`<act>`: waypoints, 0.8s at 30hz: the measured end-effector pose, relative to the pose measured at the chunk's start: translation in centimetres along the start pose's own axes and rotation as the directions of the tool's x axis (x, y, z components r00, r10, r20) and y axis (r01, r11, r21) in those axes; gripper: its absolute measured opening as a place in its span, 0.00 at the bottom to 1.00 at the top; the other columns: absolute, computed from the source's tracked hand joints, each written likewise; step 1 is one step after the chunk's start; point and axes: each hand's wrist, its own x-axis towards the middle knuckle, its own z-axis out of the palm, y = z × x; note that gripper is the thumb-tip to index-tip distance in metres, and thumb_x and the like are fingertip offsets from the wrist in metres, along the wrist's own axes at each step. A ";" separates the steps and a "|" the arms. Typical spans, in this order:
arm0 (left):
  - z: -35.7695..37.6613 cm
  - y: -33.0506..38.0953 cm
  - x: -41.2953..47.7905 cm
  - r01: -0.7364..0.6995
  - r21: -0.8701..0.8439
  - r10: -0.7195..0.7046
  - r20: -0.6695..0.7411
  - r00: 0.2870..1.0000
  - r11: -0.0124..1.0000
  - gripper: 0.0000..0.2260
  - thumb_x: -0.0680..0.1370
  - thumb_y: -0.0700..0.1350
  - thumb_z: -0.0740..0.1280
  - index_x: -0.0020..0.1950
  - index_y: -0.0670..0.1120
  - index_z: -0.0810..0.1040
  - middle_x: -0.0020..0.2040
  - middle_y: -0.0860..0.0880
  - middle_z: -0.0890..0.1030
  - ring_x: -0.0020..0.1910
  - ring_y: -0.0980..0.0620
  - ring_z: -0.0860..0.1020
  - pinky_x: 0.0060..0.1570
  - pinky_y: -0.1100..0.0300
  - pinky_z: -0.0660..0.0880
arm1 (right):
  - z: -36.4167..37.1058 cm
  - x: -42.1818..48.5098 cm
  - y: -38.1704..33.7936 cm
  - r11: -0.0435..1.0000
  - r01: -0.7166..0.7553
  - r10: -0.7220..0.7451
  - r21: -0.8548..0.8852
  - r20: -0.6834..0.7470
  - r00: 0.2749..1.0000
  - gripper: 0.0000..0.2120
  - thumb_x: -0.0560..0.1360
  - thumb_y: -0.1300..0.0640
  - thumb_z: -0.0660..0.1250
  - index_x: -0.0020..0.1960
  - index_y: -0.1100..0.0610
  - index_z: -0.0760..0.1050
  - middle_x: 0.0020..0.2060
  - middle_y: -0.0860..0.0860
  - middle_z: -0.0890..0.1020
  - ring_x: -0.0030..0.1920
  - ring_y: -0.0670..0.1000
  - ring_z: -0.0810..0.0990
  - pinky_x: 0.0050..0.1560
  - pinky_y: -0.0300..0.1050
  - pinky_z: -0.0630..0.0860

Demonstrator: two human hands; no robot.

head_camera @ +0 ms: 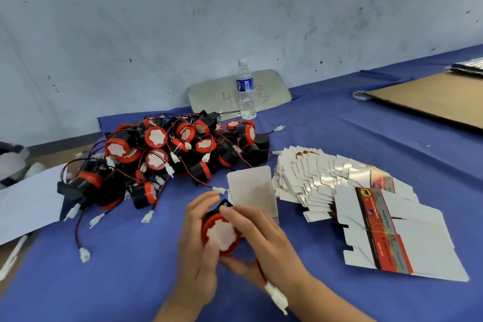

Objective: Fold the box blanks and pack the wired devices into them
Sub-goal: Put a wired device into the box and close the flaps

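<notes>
Both hands on one wired device (pixel 222 236) now, just in from the near edge of the tabletop (pixel 326 138), red rim and white face turned up at me. My left hand (pixel 200 238) cups its left side, fingers curled round the body, thumb across the white face. My right hand (pixel 257 239) takes the other side, fingers over the top by the black bracket, thumb under the bottom rim. So both grips are closed snugly on the device, nothing spare between.

It looks like hard, rigid plastic, compact, probably with some weight for its size, so a hold round the drum should be secure. The trouble is the tail: thin red and black wire trailing under my right wrist to a white connector (pixel 277 298). Limp stuff, likely to snag, so I'd gather it in before anything goes into a box.

The folded box (pixel 252 191) stands right behind my hands, pale card, light and easily crushed; I'd steady it by its edges. More flat box blanks (pixel 339 180) fan out toward the right edge. The pile of devices (pixel 170 154) waits left of centre, wires tangled.
</notes>
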 end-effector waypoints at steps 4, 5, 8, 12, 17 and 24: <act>0.3 0.2 -0.1 -0.051 0.026 0.046 0.148 0.988 0.998 0.32 0.79 0.66 0.54 0.77 0.49 0.59 0.75 0.45 0.62 0.72 0.39 0.66 0.63 0.40 0.70 | -0.3 -0.1 0.0 0.995 -0.066 0.078 0.079 -0.164 0.983 0.29 0.69 0.48 0.74 0.66 0.56 0.70 0.57 0.49 0.76 0.55 0.46 0.77 0.52 0.36 0.76; 0.4 0.1 -0.2 -0.059 0.028 0.053 0.161 0.985 0.998 0.32 0.79 0.63 0.54 0.78 0.49 0.55 0.77 0.45 0.59 0.73 0.40 0.63 0.66 0.43 0.68 | -0.3 -0.1 0.0 0.991 -0.094 0.113 0.094 -0.217 0.970 0.28 0.68 0.48 0.74 0.65 0.55 0.70 0.55 0.48 0.77 0.54 0.44 0.77 0.52 0.34 0.75; 1.2 -0.3 -0.6 0.150 -0.042 -0.142 0.160 0.977 0.988 0.34 0.77 0.53 0.60 0.78 0.60 0.45 0.79 0.59 0.46 0.77 0.51 0.53 0.72 0.48 0.61 | -0.5 0.2 0.1 0.950 -0.271 0.306 0.155 -0.300 0.903 0.27 0.66 0.48 0.72 0.63 0.46 0.68 0.54 0.39 0.76 0.52 0.36 0.75 0.50 0.25 0.71; 2.4 -1.5 -0.2 0.441 0.041 -0.441 0.185 0.878 0.896 0.47 0.75 0.46 0.71 0.69 0.72 0.35 0.71 0.74 0.47 0.74 0.64 0.52 0.70 0.62 0.58 | -0.7 0.2 0.8 0.882 -0.455 0.471 0.120 -0.221 0.854 0.23 0.66 0.42 0.67 0.59 0.38 0.65 0.51 0.34 0.74 0.51 0.34 0.75 0.45 0.25 0.71; 2.4 -2.2 0.2 0.511 0.004 -0.491 0.278 0.825 0.860 0.55 0.69 0.36 0.76 0.73 0.65 0.37 0.63 0.61 0.75 0.62 0.67 0.74 0.56 0.72 0.71 | -0.4 0.1 0.8 0.850 -0.524 0.526 0.052 -0.027 0.850 0.20 0.66 0.38 0.64 0.57 0.39 0.67 0.47 0.36 0.78 0.47 0.39 0.78 0.46 0.38 0.77; 2.3 -2.5 0.0 0.445 0.113 -0.459 0.159 0.874 0.888 0.50 0.67 0.40 0.79 0.76 0.60 0.49 0.58 0.54 0.74 0.53 0.63 0.75 0.55 0.67 0.74 | -0.7 0.2 1.0 0.844 -0.533 0.525 -0.066 -0.102 0.845 0.19 0.67 0.44 0.70 0.56 0.41 0.73 0.53 0.39 0.79 0.50 0.41 0.78 0.45 0.39 0.77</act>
